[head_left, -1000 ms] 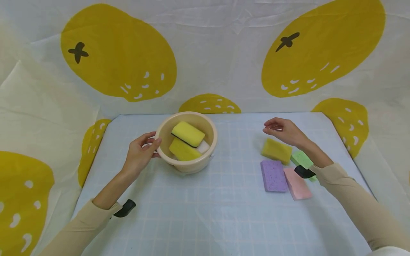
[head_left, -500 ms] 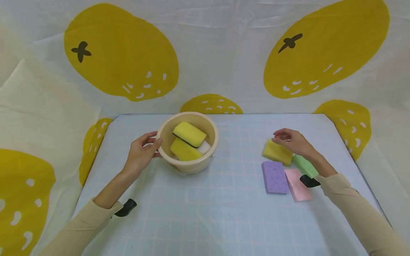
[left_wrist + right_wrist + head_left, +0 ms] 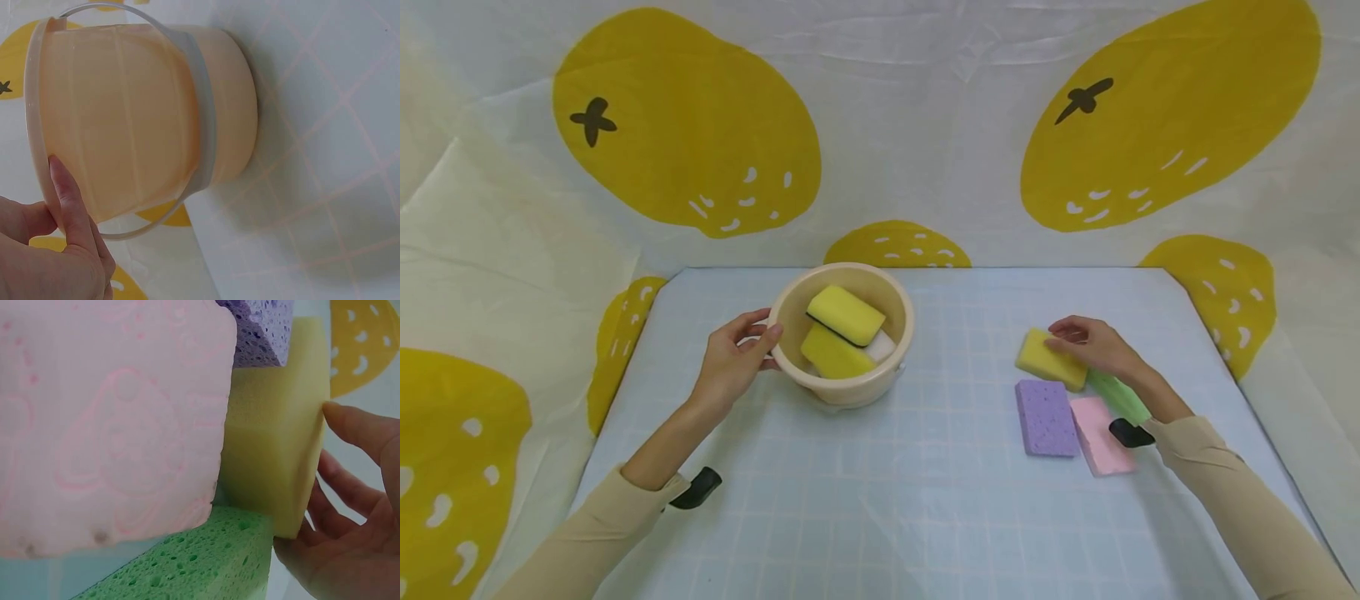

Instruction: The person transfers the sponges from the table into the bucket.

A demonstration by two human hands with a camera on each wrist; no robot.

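Note:
My left hand (image 3: pixel 730 358) pinches the rim of a beige bucket (image 3: pixel 857 392), thumb at the rim and fingers along the outer wall. Two yellow sponges show in the bucket: one with a dark underside (image 3: pixel 847 313) lies over a plain one (image 3: pixel 833 354). A white piece (image 3: pixel 878 345) peeks out beside them. At the right, my right hand (image 3: pixel 1097 346) is over a yellow sponge (image 3: pixel 1037 354), its thumb tip right at the sponge's edge. In the right wrist view the other fingertips are partly hidden behind that yellow sponge (image 3: pixel 275 450), and the fingers look loosely bent.
Nearer me lie a purple sponge (image 3: pixel 1047 419) and a pink one (image 3: pixel 1101 437). A green sponge (image 3: pixel 1116 396) sits partly under my right wrist. The bucket's grey handle (image 3: pixel 203 106) hangs down its side. A fruit-print sheet (image 3: pixel 917 142) rises behind the table.
My right hand has come down and slightly to the right, from above the table onto the loose yellow sponge. The left hand keeps its hold on the bucket rim.

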